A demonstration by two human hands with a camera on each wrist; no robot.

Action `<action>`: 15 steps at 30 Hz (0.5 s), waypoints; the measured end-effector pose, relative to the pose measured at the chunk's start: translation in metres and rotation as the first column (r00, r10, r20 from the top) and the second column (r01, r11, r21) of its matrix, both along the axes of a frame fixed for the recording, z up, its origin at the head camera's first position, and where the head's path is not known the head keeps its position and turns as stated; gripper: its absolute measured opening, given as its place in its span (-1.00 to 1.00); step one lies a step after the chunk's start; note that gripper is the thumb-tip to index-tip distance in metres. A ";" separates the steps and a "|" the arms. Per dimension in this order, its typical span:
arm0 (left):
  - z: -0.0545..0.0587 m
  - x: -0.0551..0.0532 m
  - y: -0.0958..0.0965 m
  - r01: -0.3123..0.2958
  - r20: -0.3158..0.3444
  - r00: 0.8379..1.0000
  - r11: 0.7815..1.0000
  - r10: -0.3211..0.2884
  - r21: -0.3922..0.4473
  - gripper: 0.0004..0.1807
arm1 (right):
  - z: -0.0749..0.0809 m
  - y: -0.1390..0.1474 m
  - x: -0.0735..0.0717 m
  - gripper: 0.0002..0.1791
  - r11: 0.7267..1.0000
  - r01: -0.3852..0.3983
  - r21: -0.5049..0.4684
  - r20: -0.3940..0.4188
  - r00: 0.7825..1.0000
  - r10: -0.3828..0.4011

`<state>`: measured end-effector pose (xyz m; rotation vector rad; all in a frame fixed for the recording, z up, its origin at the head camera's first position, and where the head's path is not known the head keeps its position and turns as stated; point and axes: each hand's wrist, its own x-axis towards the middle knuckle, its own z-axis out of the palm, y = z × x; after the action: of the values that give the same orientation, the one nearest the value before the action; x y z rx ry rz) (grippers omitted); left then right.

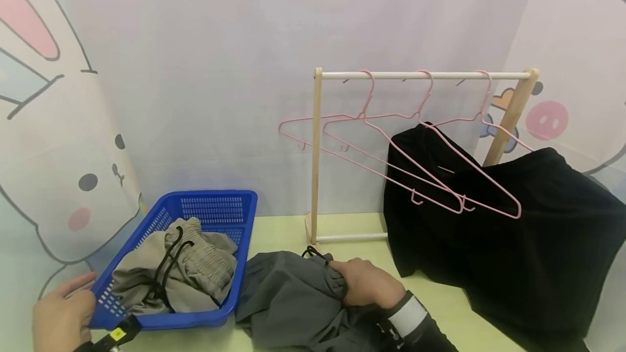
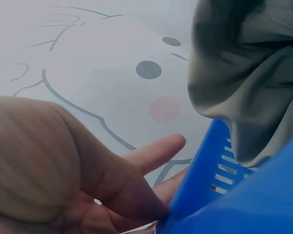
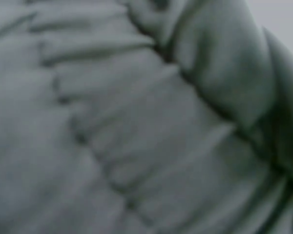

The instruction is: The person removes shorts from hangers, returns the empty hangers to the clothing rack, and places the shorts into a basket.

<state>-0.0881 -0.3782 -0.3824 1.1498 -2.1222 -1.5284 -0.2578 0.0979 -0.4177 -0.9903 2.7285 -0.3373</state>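
Observation:
My left hand (image 1: 63, 311) pinches the near left corner of a blue plastic basket (image 1: 215, 318), thumb against the rim in the left wrist view. Inside the basket lies a bundled khaki garment (image 1: 210, 265) with an elastic waistband and black drawstrings. My right hand (image 1: 369, 284) grips the gathered waistband of dark grey drawstring pants (image 1: 288, 287), just right of the basket. A black drawstring loop sticks up by the thumb. The pants' lower part runs out of the head view, and their ribbed grey fabric (image 3: 136, 122) fills the right wrist view.
Behind the right hand stands a wooden rack with a white rail (image 1: 391, 75). Two bare pink hangers (image 1: 367, 118) hang on it, and a third pink hanger (image 1: 481, 115) carries a black garment (image 1: 528, 243) at right. The tabletop (image 1: 274, 227) is pale green; printed curtains surround it.

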 end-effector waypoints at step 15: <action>0.000 0.003 -0.002 0.008 -0.005 1.000 0.999 -0.008 0.040 -0.14 | 0.051 0.009 0.003 -0.49 0.818 0.085 -0.569 0.056 0.996 -0.065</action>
<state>-0.0847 -0.3799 -0.3822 1.1510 -2.1043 -1.5827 -0.2545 0.1070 -0.3667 -0.9814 2.6824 -1.2357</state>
